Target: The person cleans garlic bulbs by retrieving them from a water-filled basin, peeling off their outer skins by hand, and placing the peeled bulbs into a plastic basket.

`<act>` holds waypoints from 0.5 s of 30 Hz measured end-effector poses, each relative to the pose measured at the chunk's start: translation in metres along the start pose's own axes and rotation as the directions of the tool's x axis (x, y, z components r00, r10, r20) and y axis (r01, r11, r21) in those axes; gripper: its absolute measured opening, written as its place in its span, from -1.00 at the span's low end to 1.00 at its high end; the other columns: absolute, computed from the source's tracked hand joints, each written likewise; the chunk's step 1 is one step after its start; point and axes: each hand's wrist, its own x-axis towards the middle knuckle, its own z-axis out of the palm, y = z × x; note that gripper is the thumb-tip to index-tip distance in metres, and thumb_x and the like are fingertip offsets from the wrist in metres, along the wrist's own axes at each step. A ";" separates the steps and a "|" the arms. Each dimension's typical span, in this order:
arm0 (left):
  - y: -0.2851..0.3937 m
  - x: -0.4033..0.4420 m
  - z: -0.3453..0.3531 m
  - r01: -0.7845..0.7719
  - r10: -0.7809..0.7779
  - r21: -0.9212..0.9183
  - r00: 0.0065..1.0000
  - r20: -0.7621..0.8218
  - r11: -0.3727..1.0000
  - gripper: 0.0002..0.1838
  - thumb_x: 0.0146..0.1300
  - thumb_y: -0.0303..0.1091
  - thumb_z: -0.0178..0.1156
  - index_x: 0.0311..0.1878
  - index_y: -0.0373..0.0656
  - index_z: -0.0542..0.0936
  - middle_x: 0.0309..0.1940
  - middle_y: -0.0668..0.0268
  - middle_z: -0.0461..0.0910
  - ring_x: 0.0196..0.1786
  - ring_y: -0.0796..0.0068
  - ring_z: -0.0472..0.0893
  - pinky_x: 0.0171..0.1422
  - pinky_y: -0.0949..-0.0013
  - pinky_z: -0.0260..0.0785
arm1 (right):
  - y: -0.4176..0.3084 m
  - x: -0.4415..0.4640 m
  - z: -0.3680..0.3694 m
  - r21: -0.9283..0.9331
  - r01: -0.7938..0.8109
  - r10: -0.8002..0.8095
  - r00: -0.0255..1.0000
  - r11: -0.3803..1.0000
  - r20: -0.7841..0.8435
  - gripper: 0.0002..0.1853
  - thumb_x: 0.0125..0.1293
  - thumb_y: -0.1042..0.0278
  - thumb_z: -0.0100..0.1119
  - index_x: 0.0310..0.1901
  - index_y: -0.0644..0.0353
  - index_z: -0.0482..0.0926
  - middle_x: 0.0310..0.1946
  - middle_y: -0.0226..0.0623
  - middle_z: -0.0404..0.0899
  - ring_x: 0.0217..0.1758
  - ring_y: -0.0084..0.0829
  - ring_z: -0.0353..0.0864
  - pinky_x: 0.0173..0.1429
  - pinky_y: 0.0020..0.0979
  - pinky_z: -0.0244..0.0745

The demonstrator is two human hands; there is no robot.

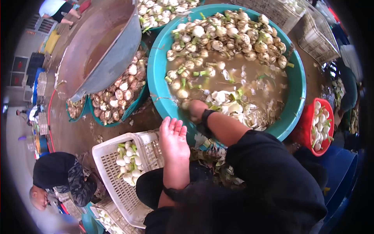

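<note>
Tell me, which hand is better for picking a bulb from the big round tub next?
Probably the right hand: it's inside the tub, close to some bulbs. The left hand is palm up, outside the tub.

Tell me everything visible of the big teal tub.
The big teal tub is round, looks like plastic, and has a broad, dirt-marked rim. It stands upright, base hidden. Murky brown water lies inside, with soiled bulbs heaped along the far side and pale peelings nearer the front. The right hand reaches in at the near left; whether it touches the wall is unclear.
</note>
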 end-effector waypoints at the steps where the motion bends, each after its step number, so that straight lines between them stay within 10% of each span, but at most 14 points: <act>1: -0.009 0.008 -0.003 0.016 -0.016 0.004 1.000 -0.017 1.000 -0.59 0.10 -0.14 0.21 -0.04 -0.08 0.37 -0.16 0.30 0.36 -0.18 0.43 0.41 -0.07 0.33 0.32 | 0.019 0.004 -0.001 -0.031 0.087 -0.083 0.991 0.996 0.103 -0.67 0.25 0.14 -0.07 -0.27 0.25 0.56 -0.33 0.07 0.56 -0.23 -0.06 0.57 -0.18 -0.18 0.47; 5: -0.037 0.014 0.010 0.191 -0.179 0.163 0.980 -0.086 0.968 -0.48 0.08 0.04 0.20 0.03 -0.01 0.35 -0.14 0.32 0.32 -0.22 0.45 0.35 -0.12 0.31 0.29 | -0.003 -0.061 -0.063 0.174 0.054 -0.084 0.982 0.983 0.169 -0.47 0.38 -0.03 -0.32 -0.31 0.32 0.49 -0.44 0.13 0.52 -0.30 0.09 0.51 -0.20 -0.03 0.36; 8: -0.042 0.012 0.016 0.288 -0.298 0.238 0.954 0.007 0.928 -0.54 0.11 0.03 0.19 -0.03 -0.06 0.44 -0.34 0.41 0.44 -0.37 0.56 0.42 -0.24 0.49 0.29 | -0.019 -0.127 -0.090 0.355 0.282 -0.251 0.959 0.891 -0.130 -0.62 0.34 0.15 -0.21 -0.40 0.27 0.49 -0.56 0.03 0.49 -0.41 0.09 0.49 -0.27 -0.03 0.37; 10: -0.053 0.006 0.022 -0.039 -0.067 0.463 0.975 0.211 0.886 -0.64 0.14 -0.14 0.21 -0.12 -0.20 0.50 -0.36 0.42 0.51 -0.36 0.63 0.48 -0.27 0.58 0.30 | -0.021 -0.150 -0.106 0.220 0.296 -0.277 0.954 0.929 -0.117 -0.68 0.29 0.20 -0.17 -0.44 0.26 0.48 -0.57 0.01 0.49 -0.44 0.05 0.50 -0.28 -0.06 0.39; 15: -0.071 -0.010 0.025 -0.155 0.003 0.478 0.953 0.303 0.865 -0.68 0.16 -0.34 0.18 -0.08 -0.34 0.49 -0.25 0.31 0.53 -0.24 0.59 0.52 -0.15 0.55 0.36 | -0.007 -0.172 -0.106 -0.018 0.241 -0.240 0.954 0.970 -0.180 -0.82 0.16 0.34 -0.05 -0.45 0.28 0.43 -0.65 -0.03 0.44 -0.53 -0.09 0.51 -0.40 -0.17 0.41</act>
